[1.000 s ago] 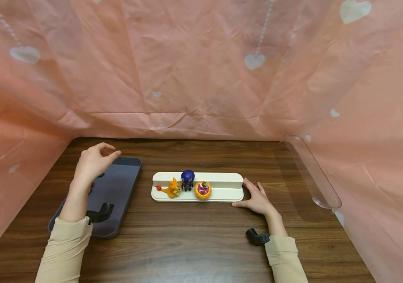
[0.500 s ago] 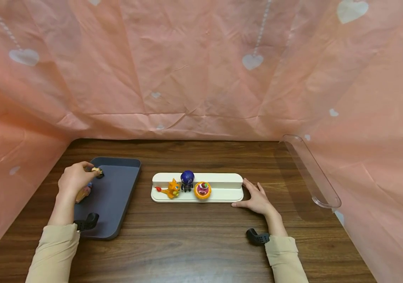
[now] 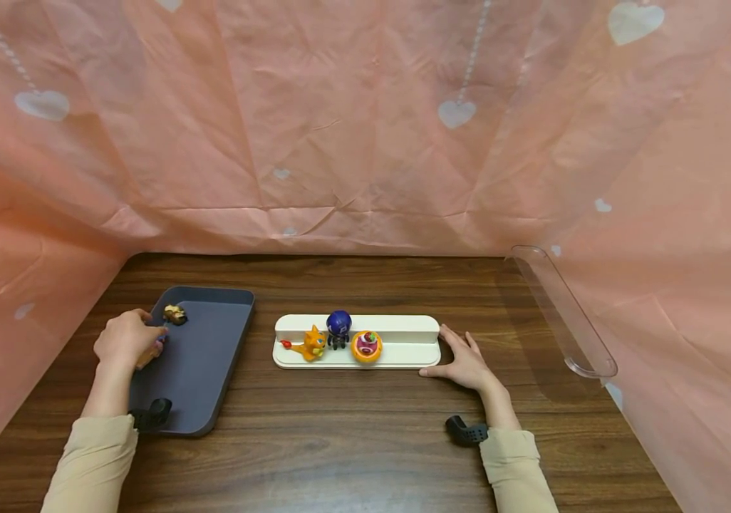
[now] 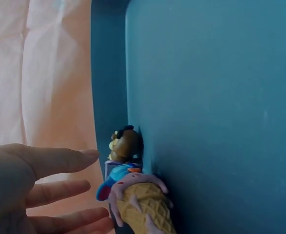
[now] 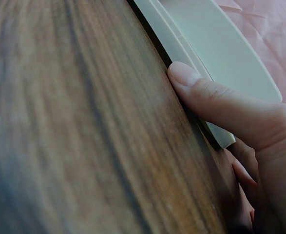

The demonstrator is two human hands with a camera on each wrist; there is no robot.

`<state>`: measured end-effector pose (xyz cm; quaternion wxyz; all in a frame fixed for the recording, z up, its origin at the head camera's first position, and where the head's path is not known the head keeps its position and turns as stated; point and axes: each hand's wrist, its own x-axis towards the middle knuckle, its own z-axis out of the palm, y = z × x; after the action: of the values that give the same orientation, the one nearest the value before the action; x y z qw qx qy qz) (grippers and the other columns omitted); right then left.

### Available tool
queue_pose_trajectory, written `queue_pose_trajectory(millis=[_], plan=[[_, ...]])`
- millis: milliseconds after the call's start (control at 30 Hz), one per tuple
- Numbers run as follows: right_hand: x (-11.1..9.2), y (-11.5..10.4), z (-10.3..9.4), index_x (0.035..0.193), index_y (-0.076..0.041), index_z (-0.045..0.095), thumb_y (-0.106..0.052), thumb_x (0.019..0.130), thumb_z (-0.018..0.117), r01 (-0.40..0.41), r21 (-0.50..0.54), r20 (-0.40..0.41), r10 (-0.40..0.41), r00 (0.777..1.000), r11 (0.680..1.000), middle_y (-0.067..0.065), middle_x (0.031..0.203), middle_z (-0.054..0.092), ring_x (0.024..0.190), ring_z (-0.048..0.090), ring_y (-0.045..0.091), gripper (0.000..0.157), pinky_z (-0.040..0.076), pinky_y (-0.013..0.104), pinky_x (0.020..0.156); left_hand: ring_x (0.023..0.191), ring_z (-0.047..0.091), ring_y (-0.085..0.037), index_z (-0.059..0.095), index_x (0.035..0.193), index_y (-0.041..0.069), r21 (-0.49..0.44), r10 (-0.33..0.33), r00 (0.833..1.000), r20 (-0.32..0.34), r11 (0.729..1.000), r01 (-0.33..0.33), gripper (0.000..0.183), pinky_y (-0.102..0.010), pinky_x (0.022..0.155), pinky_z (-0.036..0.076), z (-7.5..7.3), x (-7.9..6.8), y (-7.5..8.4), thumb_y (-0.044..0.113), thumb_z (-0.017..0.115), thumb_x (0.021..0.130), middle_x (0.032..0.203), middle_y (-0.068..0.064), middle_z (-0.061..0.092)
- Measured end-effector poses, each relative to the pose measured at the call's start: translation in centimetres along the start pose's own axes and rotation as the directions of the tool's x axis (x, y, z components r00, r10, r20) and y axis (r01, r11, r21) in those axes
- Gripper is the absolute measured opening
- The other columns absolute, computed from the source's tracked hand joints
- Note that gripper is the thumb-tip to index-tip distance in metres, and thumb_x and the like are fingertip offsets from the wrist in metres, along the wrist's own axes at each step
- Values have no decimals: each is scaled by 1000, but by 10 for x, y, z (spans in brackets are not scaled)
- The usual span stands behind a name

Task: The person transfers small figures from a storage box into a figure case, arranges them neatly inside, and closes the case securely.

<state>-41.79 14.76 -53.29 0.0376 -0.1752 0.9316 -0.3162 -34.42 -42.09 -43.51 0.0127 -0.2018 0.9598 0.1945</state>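
Observation:
My left hand (image 3: 123, 342) is over the left side of a dark grey tray (image 3: 205, 370). In the left wrist view its fingers are spread beside an ice-cream-cone figurine (image 4: 145, 204), holding nothing. A brown-and-cream figurine (image 3: 175, 314) lies at the tray's far left corner. My right hand (image 3: 468, 363) grips the right end of a white stepped display stand (image 3: 410, 353), thumb at the front edge and fingers at the back. On the stand are an orange dragon-like figurine (image 3: 312, 343), a figurine with a dark blue round head (image 3: 338, 324) and a round tart-like toy (image 3: 366, 347).
A clear plastic cover (image 3: 561, 310) stands at the right of the wooden table (image 3: 340, 442), against a pink heart-print curtain (image 3: 353, 142). The curtain hangs along the back and both sides.
My left hand has come down and left into the tray, passing the brown-and-cream figurine, and is now by the ice-cream-cone figurine. The right hand and the stand have stayed put.

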Motion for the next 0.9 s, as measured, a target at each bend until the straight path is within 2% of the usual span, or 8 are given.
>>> queue_pose_trajectory(millis=[333,533,633,800,900], plan=[[0,-1,0,141,-3,31,-53,63,76,14,3,-5,-14,1000,1000,20,146,27,133,25,40,104,-2,49,109,91,52,-47,51,118,-5,-13,23,999,-32,1000,-23,49,-47,57,43,7,-2,-6,29,59,83,112,-35,51],[-1,-1,0,141,-3,30,-53,63,76,12,-3,-5,-12,1000,1000,20,146,27,133,25,39,103,-1,49,109,75,55,-36,50,119,-9,-17,46,999,20,999,-45,53,-41,54,42,8,-3,-4,27,59,83,89,-24,61],[-1,-1,0,141,-3,30,-53,63,76,12,-2,-7,-12,1000,1000,20,146,27,133,25,39,104,-1,49,110,72,55,-32,51,116,-11,-17,61,997,37,998,-60,51,-39,53,42,7,-3,-3,25,58,82,79,-18,62],[-1,0,0,141,-3,30,-54,63,76,9,2,-3,-9,1000,1000,20,146,27,133,24,39,105,-1,49,109,65,53,-29,59,102,-7,-8,91,994,63,996,-91,35,-34,49,40,4,-2,-4,18,58,77,75,-18,58],[-1,0,-1,141,-3,30,-54,63,76,10,5,-3,-10,1000,1000,20,146,26,133,24,40,104,-2,49,109,67,51,-29,57,103,-9,-2,99,990,101,995,-99,37,-34,52,39,2,-1,-6,16,61,76,79,-21,56]])
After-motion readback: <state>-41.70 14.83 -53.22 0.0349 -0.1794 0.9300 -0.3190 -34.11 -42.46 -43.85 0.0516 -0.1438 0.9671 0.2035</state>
